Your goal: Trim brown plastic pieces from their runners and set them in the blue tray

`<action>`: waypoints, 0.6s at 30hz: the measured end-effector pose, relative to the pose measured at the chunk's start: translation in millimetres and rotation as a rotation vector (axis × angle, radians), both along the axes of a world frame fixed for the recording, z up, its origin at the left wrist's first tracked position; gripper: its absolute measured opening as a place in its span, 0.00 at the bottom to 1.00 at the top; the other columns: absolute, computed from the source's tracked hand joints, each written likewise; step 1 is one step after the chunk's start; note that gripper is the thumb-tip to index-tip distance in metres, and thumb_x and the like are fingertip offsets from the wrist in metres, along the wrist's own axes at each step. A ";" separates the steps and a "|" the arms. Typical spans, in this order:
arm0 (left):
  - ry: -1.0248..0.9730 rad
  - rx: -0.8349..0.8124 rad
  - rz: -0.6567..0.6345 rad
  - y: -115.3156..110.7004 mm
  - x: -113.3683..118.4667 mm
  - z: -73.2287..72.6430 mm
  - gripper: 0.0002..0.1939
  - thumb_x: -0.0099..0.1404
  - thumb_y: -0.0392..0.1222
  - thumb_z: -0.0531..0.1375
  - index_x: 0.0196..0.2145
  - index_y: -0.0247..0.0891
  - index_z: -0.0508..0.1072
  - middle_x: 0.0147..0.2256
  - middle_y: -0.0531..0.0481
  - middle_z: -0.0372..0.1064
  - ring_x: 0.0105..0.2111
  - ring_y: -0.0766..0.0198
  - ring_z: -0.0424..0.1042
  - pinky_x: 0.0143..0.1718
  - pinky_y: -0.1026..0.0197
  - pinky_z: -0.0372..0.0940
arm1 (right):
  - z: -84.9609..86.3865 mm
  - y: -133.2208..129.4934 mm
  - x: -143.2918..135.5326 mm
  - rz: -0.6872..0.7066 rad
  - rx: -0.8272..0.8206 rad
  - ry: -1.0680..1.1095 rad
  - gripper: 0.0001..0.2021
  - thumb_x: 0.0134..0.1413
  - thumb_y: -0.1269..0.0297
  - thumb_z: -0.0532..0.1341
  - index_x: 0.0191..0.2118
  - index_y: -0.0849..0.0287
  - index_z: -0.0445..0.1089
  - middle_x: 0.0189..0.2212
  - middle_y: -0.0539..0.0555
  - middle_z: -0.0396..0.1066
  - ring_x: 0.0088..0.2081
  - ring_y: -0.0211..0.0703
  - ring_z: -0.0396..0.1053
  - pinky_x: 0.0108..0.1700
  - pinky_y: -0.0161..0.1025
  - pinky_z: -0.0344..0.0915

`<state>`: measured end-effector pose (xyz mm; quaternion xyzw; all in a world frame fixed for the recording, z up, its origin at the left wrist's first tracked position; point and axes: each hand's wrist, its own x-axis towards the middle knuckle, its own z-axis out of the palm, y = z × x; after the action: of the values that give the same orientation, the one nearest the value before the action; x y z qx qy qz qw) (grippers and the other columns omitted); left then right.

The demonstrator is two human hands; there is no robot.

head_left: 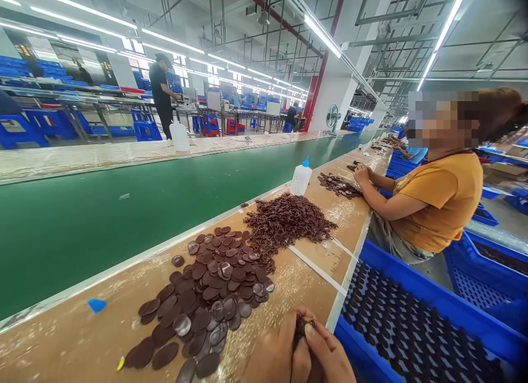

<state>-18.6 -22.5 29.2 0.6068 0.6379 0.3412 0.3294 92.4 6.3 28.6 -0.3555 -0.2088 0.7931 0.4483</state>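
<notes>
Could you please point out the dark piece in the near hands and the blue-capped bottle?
Dark piece [299,332]: head view, on its exposed upper part.
Blue-capped bottle [301,181]: head view, on its white body.

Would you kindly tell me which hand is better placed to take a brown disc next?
Probably the left hand: it lies nearer the brown discs, with the right hand beyond it. Both are occupied with a dark piece.

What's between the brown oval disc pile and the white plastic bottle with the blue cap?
Head view: heap of small dark-brown curly pieces.
</notes>
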 end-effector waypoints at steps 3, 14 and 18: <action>-0.006 0.005 0.015 0.4 0.1 -2.2 0.24 0.64 0.44 0.46 0.54 0.36 0.69 0.35 0.40 0.78 0.39 0.46 0.78 0.41 0.53 0.71 | -1.0 0.6 -1.0 0.003 0.004 0.003 0.18 0.33 0.60 0.79 0.35 0.59 0.81 0.29 0.57 0.78 0.36 0.52 0.77 0.44 0.44 0.73; 0.018 0.121 0.080 -9.7 2.8 9.0 0.19 0.69 0.43 0.47 0.54 0.43 0.67 0.40 0.46 0.78 0.40 0.55 0.78 0.39 0.62 0.70 | -5.7 -3.3 -5.2 -0.062 0.067 0.043 0.18 0.36 0.59 0.78 0.36 0.61 0.80 0.36 0.59 0.79 0.40 0.52 0.76 0.47 0.43 0.72; 0.115 0.300 0.151 -9.0 5.6 7.6 0.17 0.68 0.38 0.48 0.50 0.46 0.69 0.33 0.51 0.79 0.31 0.59 0.78 0.30 0.65 0.69 | -11.5 -1.9 -6.0 -0.088 0.048 0.067 0.20 0.33 0.60 0.79 0.36 0.61 0.80 0.35 0.56 0.78 0.40 0.50 0.75 0.49 0.41 0.70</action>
<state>-13.1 -31.5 36.9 0.6182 0.6412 0.4210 0.1715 86.4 4.3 17.1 -0.3267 -0.1966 0.7790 0.4979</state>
